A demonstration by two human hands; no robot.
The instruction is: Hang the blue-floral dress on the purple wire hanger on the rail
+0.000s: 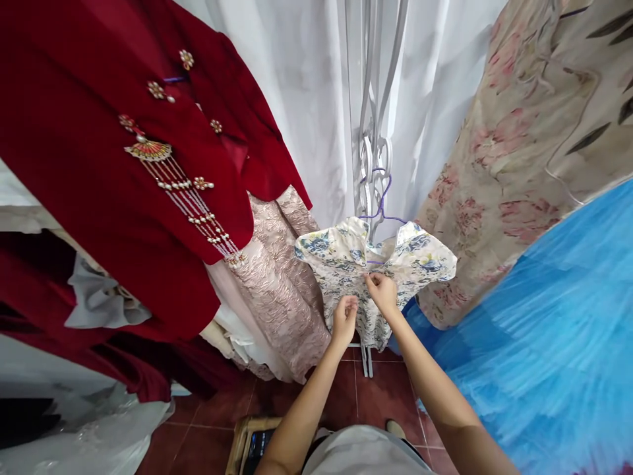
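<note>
Hands: both are up on the small floral dress (376,277) hanging in the middle of the frame
Left hand (345,321): fingers curled in narrow and resting on the dress front around waist height; can't tell if it's actually pinching cloth or just pressing on it
Right hand (383,292): a bit higher, fingertips pinched shut on the fabric right below the collar
Floral dress: kid-sized, short flared sleeves, little stand-up collar, cream cloth printed with blue and yellowish flowers, looks thin and smooth
Hanger (380,198): skinny purple wire one, hooked onto the white rack
Rack (372,119): white metal, curly scrollwork, runs up the centre top of the frame, with its foot visible on the floor just under the dress
Red garment (99,165): fills the upper left, deep red, matte and heavy-looking, with pearl flower buttons and a fan-shaped brooch (148,151) trailing bead strands
Pink skirt (281,284): just left of the dress, crinkly embossed texture
Blue fabric (544,330): lower right, bright, streaky and sheer like tulle
Beige floral cloth (519,132): upper right, faded pink blossoms and dark leaves
Backdrop: white curtain (306,99) in soft folds behind the rack
Floor (386,389): dark red square tiles, bottom centre
</note>
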